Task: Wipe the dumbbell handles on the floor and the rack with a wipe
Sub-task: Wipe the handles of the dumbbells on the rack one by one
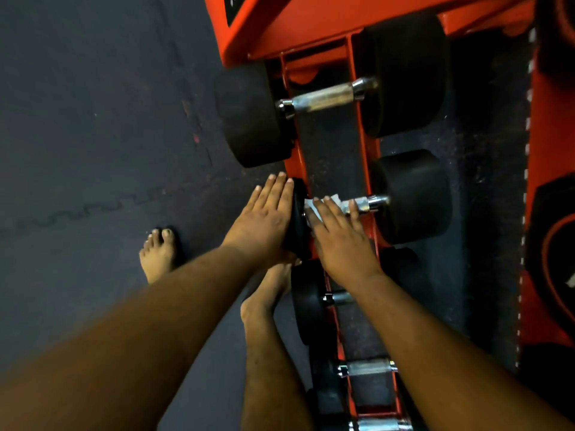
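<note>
White wipe (323,206) pressed over chrome dumbbell handle (362,204) on red rack (367,169), under right hand (339,234), fingers curled over it. Left hand (264,219) flat, fingers straight, against near black weight head (298,219). Bare feet on dark floor (93,119).

Left hand (264,219) flat, fingers (277,188) straight, right hand (339,234) palm down, fingers curled forward, both forearms extended
</note>
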The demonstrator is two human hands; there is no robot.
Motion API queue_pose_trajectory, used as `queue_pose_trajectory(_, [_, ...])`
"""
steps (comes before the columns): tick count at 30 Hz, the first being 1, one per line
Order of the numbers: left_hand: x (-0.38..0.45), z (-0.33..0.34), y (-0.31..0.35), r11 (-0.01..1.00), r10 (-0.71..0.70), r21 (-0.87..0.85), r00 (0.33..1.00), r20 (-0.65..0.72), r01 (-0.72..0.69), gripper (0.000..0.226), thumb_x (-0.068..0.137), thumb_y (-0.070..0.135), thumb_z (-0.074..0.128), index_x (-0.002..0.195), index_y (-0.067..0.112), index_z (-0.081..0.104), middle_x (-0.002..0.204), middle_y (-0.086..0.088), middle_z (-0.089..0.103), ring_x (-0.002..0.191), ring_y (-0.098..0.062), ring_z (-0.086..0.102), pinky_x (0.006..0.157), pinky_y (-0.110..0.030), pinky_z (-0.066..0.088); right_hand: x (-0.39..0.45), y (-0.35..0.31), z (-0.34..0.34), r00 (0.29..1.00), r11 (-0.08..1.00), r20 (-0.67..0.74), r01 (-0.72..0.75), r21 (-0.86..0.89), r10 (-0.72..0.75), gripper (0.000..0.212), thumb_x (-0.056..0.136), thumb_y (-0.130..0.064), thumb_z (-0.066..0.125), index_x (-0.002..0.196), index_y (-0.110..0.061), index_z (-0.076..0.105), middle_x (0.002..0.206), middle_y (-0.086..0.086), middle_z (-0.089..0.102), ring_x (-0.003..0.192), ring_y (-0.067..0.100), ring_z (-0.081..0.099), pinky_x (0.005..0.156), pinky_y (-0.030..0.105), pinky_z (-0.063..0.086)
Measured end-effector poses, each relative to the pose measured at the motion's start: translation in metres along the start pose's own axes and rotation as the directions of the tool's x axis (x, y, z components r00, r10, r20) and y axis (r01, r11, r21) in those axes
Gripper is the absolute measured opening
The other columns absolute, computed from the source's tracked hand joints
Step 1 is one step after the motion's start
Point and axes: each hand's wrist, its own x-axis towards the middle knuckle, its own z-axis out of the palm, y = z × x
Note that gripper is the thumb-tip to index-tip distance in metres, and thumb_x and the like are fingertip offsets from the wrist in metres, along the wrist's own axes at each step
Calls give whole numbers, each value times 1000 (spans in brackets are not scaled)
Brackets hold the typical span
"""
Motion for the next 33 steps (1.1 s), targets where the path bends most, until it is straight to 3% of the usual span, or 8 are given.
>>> queue_pose_trajectory(3, [12, -6, 0, 1000, -6, 17, 998, 56, 5, 156, 59, 65, 88, 158, 3, -16, 169, -15, -13, 156, -29, -13, 128, -44, -2, 17, 10, -3, 999, 999, -47, -26, -30, 24, 46, 97, -28, 49, 140, -13, 54, 137, 9, 58, 134, 27, 49, 122, 56, 17])
queue_pose_trajectory(6, [13, -4, -2, 1000, -12, -18, 999, 50, 13, 159, 55, 63, 92, 159, 5, -14, 170, -13, -9, 157, -28, -11, 128, -44, -2, 51, 10, -11, 998, 999, 49, -42, 14, 42, 33, 99, -35, 41, 116, -18, 64, 110, 5, 66, 110, 27, 60, 120, 51, 24])
queue_pose_trajectory(12, [13, -6, -2, 999, -19, -39, 999, 42, 21, 159, 54, 63, 92, 160, 9, -13, 170, -11, -7, 157, -28, -9, 128, -46, -1, -2, 17, -2, 1000, 997, -9, 5, -76, -6, 59, 100, -38, 44, 153, -13, 37, 152, 9, 44, 145, 27, 35, 124, 57, 6])
queue_pose_trajectory(15, [13, -7, -1, 999, -11, -34, 999, 41, 12, 158, 54, 63, 92, 160, 10, -13, 170, -12, -7, 157, -28, -9, 128, -46, -1, 28, 14, -7, 997, 996, 63, -29, -86, 34, 51, 90, -35, 58, 135, -11, 51, 128, 10, 57, 126, 29, 51, 121, 54, 19])
queue_pose_trajectory(18, [12, -11, -1, 999, -8, -42, 999, 46, 10, 157, 55, 63, 91, 160, 10, -13, 170, -12, -7, 157, -28, -8, 128, -46, -1, 55, 12, -18, 989, 995, 148, -10, -101, 25, 41, 83, -33, 69, 119, -16, 58, 114, 6, 63, 110, 27, 58, 106, 46, 38])
queue_pose_trajectory(24, [10, -11, -1, 997, -18, -75, 999, 51, 22, 156, 55, 59, 93, 160, 14, -12, 170, -10, -6, 157, -27, -9, 128, -45, -3, -5, 27, -10, 991, 983, 68, -104, -151, 116, 71, 93, -48, 51, 151, -12, 34, 150, 12, 41, 145, 31, 32, 121, 62, 10])
queue_pose_trajectory(30, [11, -15, 0, 997, -9, -71, 998, 55, 13, 158, 53, 61, 93, 161, 12, -12, 170, -10, -7, 157, -27, -9, 128, -45, -3, 57, 38, -39, 921, 985, 356, -130, -109, 161, 67, 81, -63, 67, 126, -15, 55, 124, 8, 61, 121, 29, 54, 117, 46, 26])
queue_pose_trajectory(33, [9, -14, 0, 997, -13, -72, 998, 55, 17, 158, 53, 62, 93, 160, 12, -12, 170, -10, -7, 157, -27, -9, 128, -45, -3, 29, 34, -33, 948, 967, 236, -173, -187, 215, 68, 81, -48, 76, 131, -10, 51, 125, 13, 57, 125, 32, 50, 121, 51, 24])
